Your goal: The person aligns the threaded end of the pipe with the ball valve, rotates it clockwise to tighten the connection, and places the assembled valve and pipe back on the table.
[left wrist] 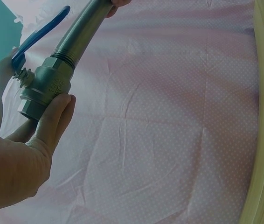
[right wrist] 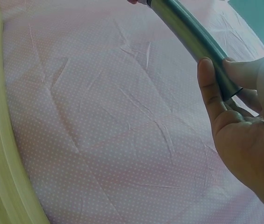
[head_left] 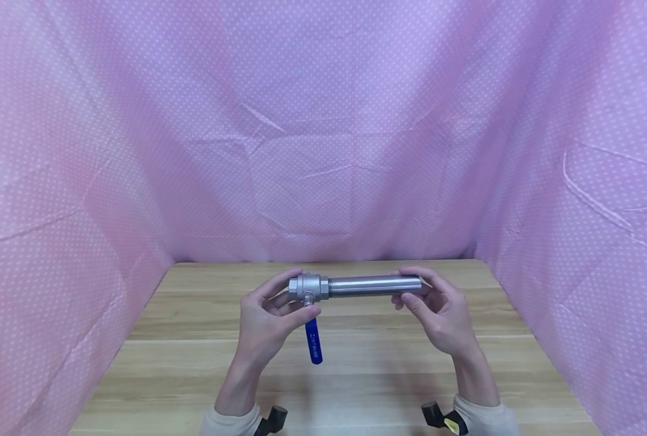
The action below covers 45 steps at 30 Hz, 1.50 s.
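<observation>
A metal ball valve (head_left: 312, 286) with a blue lever handle (head_left: 313, 342) is joined to a steel pipe (head_left: 374, 285), whose threaded end meets the valve body. My left hand (head_left: 269, 318) grips the valve, fingers behind it and thumb by the base of the lever. In the left wrist view, fingertips lie along the valve body (left wrist: 52, 84) and the pipe threads show just above it. My right hand (head_left: 443, 312) pinches the far end of the pipe between thumb and fingers. The right wrist view shows the pipe's end (right wrist: 230, 88) between those fingers. Both parts are held up level over the table.
A wood-grain table (head_left: 192, 363) lies below the hands. Pink dotted cloth (head_left: 350, 151) hangs behind it and along both sides. Dark camera mounts (head_left: 273, 419) are strapped at both wrists, over light sleeves (head_left: 486, 418).
</observation>
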Available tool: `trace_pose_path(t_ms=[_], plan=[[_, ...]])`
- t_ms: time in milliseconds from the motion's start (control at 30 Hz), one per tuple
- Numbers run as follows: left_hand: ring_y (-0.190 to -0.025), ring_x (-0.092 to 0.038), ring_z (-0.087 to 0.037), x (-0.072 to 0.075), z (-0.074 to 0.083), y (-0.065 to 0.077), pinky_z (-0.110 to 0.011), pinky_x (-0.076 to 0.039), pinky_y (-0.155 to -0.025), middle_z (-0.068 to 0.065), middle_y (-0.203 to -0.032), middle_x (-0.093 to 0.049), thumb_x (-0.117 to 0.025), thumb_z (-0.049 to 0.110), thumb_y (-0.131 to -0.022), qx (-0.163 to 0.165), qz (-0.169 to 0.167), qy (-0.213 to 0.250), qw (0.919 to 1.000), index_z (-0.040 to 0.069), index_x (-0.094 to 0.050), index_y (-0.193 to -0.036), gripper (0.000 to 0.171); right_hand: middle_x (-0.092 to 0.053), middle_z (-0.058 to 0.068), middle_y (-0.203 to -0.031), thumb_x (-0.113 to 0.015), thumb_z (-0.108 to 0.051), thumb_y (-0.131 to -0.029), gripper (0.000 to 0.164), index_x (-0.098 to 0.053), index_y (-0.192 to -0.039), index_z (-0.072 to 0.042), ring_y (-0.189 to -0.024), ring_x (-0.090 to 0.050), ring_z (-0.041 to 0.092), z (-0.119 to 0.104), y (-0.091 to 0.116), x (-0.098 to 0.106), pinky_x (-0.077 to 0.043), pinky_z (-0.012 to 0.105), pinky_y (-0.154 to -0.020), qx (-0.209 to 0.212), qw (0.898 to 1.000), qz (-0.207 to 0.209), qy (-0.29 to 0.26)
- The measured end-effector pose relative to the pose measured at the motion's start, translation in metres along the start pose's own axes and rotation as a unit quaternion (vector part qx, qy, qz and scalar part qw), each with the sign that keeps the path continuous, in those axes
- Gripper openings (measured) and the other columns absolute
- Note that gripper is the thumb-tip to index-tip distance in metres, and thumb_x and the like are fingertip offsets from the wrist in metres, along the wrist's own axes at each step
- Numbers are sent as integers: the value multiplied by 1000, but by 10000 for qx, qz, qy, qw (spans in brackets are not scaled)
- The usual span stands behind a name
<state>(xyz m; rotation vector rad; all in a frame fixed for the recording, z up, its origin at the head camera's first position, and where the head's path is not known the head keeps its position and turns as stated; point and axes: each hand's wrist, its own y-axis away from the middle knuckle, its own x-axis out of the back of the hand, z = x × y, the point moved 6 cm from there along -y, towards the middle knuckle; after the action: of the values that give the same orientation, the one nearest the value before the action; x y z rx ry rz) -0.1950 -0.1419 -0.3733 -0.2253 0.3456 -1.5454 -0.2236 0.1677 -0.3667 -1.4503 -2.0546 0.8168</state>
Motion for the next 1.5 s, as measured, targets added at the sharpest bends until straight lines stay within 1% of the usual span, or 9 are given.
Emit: trace_pose_path(t_ms=[67,200,533,800,1067,1167,1267,1400,1500], plan=[[-119,-84,-18,0,0,0,-36,-70,-105,-24,-142,-74,-95,-8,-81,-21,-6,-6,10000,2,-71,-145,69,-80,4,-132,-60,34,-93,44,-57,-137,25,-95,-82,12,0,0,0,-73,26,-79,82,9999,-36,-60],[-119,-84,-18,0,0,0,-36,-70,-104,-24,-141,-74,-94,-9,-81,-38,-9,21,10000,2,-72,-145,68,-81,4,-125,-60,35,-93,44,-58,-136,24,-93,-83,14,1,0,0,-73,26,-78,122,9999,-29,-2],[-118,-84,-19,0,-1,0,-37,-71,-103,-23,-140,-75,-95,-9,-82,5,-21,34,10000,1,-72,-145,68,-81,-1,-102,-63,33,-92,44,-63,-134,19,-88,-81,8,-1,2,2,-72,24,-73,-72,9985,140,527],[-119,-84,-19,0,-1,0,-35,-71,-103,-21,-140,-76,-95,-7,-83,7,-6,-43,10000,4,-73,-144,66,-79,0,-98,-62,32,-93,41,-63,-132,20,-85,-79,8,-1,2,3,-71,23,-72,-86,9984,149,546],[-118,-84,-19,0,0,0,-35,-71,-103,-20,-139,-76,-95,-8,-82,8,-25,-20,10000,4,-73,-144,66,-77,8,-88,-61,30,-95,39,-64,-131,19,-79,-76,11,-1,2,4,-68,21,-68,-4,9983,149,564],[-118,-84,-19,0,0,-1,-36,-71,-103,-21,-140,-76,-95,-8,-82,-6,-33,-24,10000,5,-73,-144,67,-79,6,-92,-61,31,-95,39,-65,-132,19,-80,-77,11,0,2,3,-68,22,-66,-14,9984,171,536],[-119,-84,-19,0,0,-1,-36,-71,-103,-21,-141,-76,-95,-7,-82,-32,-40,-52,10000,5,-73,-144,66,-82,3,-108,-60,32,-94,40,-63,-133,21,-84,-79,12,0,1,2,-69,23,-69,14,9993,141,337],[-119,-84,-18,0,0,-1,-36,-71,-103,-22,-141,-75,-95,-7,-82,-53,-33,-80,9999,5,-73,-144,66,-79,5,-128,-58,34,-94,42,-59,-135,24,-92,-80,12,0,-1,1,-72,24,-75,127,9999,33,-20],[-120,-84,-18,0,0,-1,-36,-71,-104,-21,-142,-75,-95,-7,-82,-40,-13,-94,9999,5,-73,-144,67,-77,6,-130,-57,36,-93,43,-58,-135,25,-95,-81,11,-1,-1,0,-72,24,-78,189,9997,-8,-135]])
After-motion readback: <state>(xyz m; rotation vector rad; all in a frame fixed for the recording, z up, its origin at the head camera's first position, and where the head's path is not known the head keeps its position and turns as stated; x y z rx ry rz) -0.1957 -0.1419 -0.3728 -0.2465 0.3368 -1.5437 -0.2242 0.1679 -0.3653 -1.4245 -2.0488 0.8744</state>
